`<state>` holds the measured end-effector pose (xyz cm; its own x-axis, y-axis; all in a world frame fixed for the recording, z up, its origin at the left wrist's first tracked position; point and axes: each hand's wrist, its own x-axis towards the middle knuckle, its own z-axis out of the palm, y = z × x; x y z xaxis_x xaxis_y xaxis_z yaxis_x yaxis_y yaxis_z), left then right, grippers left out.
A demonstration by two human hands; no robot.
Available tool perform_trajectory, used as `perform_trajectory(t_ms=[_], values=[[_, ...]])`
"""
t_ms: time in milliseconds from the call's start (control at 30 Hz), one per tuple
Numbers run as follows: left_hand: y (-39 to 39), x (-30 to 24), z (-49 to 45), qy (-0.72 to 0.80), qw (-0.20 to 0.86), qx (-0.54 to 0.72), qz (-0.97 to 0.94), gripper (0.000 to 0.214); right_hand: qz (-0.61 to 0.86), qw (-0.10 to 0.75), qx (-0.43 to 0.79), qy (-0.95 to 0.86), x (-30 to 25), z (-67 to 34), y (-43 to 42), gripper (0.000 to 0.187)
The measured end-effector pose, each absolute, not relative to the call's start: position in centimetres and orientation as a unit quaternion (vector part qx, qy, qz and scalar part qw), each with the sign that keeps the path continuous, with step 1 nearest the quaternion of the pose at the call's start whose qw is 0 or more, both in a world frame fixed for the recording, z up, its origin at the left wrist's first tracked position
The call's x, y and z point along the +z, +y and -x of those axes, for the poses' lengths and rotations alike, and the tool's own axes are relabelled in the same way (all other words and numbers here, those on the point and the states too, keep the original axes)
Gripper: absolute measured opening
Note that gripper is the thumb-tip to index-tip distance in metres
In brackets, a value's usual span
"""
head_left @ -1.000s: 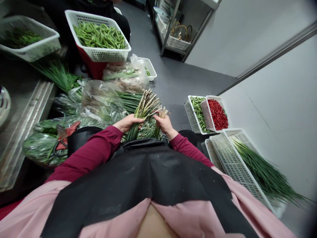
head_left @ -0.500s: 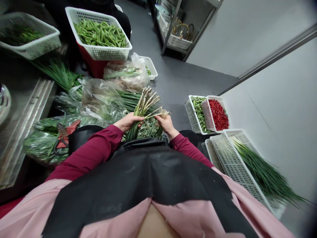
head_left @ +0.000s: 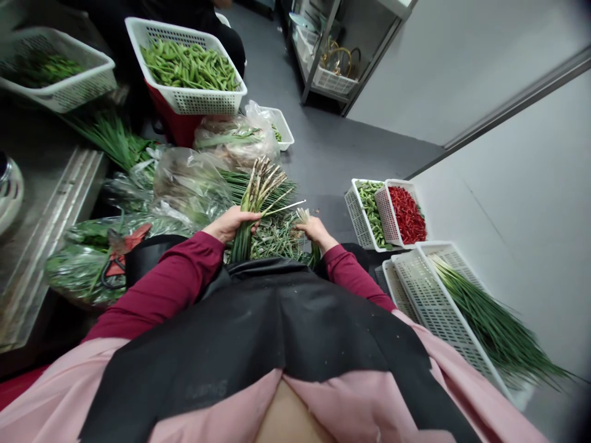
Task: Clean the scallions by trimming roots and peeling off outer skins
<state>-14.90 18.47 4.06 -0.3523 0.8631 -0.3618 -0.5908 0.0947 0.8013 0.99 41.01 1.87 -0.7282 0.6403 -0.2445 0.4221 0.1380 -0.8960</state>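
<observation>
My left hand [head_left: 229,222] is closed round a thick bunch of green chives [head_left: 255,192], its pale cut ends pointing up and away from me. My right hand [head_left: 316,229] is closed on a smaller tuft of chive stalks [head_left: 305,215], just right of the bunch. One thin stalk [head_left: 289,207] sticks out sideways between the two hands. Under both hands lies a heap of loose chives [head_left: 277,237] in front of my black apron [head_left: 277,332].
Clear plastic bags of greens [head_left: 191,181] lie to the left. A white basket of green pods [head_left: 187,64] stands on a red stand behind them. At the right are baskets of red chillies [head_left: 406,212] and green chillies [head_left: 369,206], and a long basket [head_left: 434,301] holding chives [head_left: 484,314].
My right hand has dropped lower and moved a little right, away from the bunch. The bunch in my left hand has tilted more upright.
</observation>
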Motion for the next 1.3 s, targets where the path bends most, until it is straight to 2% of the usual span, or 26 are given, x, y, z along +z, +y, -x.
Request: perform_trajectory(t_ms=[67,133,200,300,367,467,567,767,833,967,1067,1233,1300], values=[[18.5,4.0,14.9,0.498,0.548,0.658,-0.137,0.029,0.397,0.122,0.528,-0.741,1.8,-0.7,39.9,0.022],[18.6,3.9,14.8,0.499,0.546,0.66,-0.133,0.03,0.417,0.171,0.564,-0.692,2.6,-0.5,39.4,0.027],[18.6,3.9,14.8,0.495,0.548,0.661,-0.13,0.03,0.374,0.194,0.633,-0.65,3.8,-0.5,39.3,0.029],[18.7,4.0,14.7,0.49,0.553,0.659,-0.136,0.029,0.278,0.173,0.698,-0.637,5.1,-0.5,39.0,0.04],[18.8,4.1,14.6,0.49,0.556,0.656,-0.142,0.03,0.26,0.165,0.688,-0.657,5.5,-0.4,38.7,0.039],[18.9,4.2,14.4,0.486,0.559,0.655,-0.147,0.029,0.259,0.185,0.611,-0.725,5.7,-0.2,38.4,0.028],[18.7,4.4,14.3,0.487,0.554,0.655,-0.165,0.028,0.24,0.203,0.538,-0.782,5.9,-0.1,38.9,0.027],[18.3,4.3,14.6,0.491,0.549,0.657,-0.16,0.029,0.364,0.286,0.563,-0.685,5.4,-0.8,42.3,0.033],[18.3,4.1,14.7,0.495,0.546,0.659,-0.155,0.029,0.39,0.261,0.571,-0.674,4.9,-1.0,42.8,0.033],[18.5,3.8,14.7,0.497,0.538,0.663,-0.151,0.029,0.35,0.158,0.56,-0.734,4.0,-1.0,41.6,0.036],[18.5,3.9,14.6,0.498,0.537,0.663,-0.157,0.028,0.356,0.186,0.577,-0.711,4.4,-1.0,40.5,0.03],[18.5,4.2,14.3,0.503,0.54,0.651,-0.174,0.028,0.254,0.164,0.635,-0.711,6.0,-1.2,40.3,0.049],[18.5,4.3,14.3,0.502,0.544,0.649,-0.176,0.028,0.235,0.159,0.619,-0.733,6.2,-1.1,40.3,0.046]])
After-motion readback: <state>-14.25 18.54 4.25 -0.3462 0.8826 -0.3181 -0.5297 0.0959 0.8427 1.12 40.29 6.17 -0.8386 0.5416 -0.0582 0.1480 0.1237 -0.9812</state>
